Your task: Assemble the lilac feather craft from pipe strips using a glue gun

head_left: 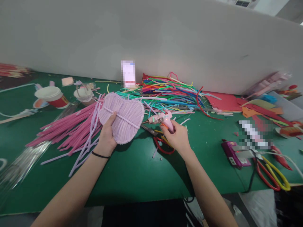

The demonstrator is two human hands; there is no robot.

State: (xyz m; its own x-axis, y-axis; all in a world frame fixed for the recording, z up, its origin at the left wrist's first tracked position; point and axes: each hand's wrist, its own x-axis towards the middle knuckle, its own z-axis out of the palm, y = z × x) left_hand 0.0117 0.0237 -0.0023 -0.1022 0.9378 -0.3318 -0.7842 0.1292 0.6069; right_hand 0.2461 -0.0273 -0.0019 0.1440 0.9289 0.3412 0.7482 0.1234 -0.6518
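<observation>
My left hand grips a lilac heart made of pipe cleaners laid side by side, with one strip running across its face. The thumb presses on that face, and the other fingers are hidden behind it. In my right hand is a pink glue gun, its nozzle pointing left, close to the heart's right edge. Whether the nozzle touches the heart I cannot tell. Below the glue gun lie scissors or pliers with red and yellow handles, partly covered by my right hand.
Pink pipe cleaners fan out on the left, near a paper cup. Mixed coloured pipe cleaners are heaped by the wall, beside a phone. On the right are a purple box with cables and red-and-yellow-handled scissors.
</observation>
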